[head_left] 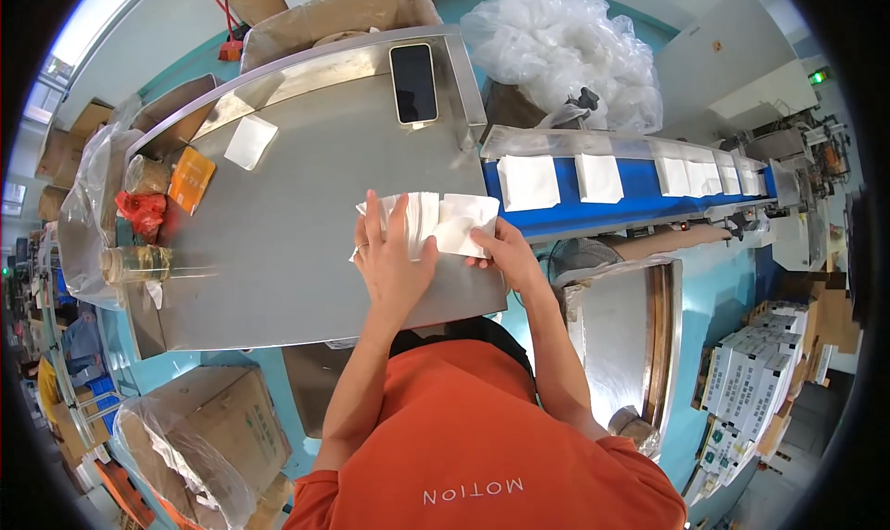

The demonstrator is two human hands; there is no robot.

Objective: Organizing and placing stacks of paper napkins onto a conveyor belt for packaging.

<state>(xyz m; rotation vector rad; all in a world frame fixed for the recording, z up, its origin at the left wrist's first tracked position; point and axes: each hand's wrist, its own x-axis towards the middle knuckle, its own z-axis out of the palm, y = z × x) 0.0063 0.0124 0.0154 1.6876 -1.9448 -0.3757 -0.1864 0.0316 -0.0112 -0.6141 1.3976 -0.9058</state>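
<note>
A fanned stack of folded white papers [423, 217] is between my two hands, over the front right of the steel table. My left hand [394, 268] grips its left part, with the thumb on the near side and some fingers extended along the papers. At the right end, my right hand [509, 255] pinches the stack, thumb on top and fingertips partly hidden underneath. The rightmost paper lies flatter than the upright, spread ones beside it. To the right, a blue conveyor belt [556, 217] carries several similar folded white papers [528, 182].
On the steel table [278, 270] lie a phone [413, 83], a white square piece [250, 142], an orange packet [191, 179] and a tape roll [139, 264]. A raised metal rim edges the far side. Clear plastic bags [565, 48] pile behind the conveyor; a carton [213, 437] stands near left.
</note>
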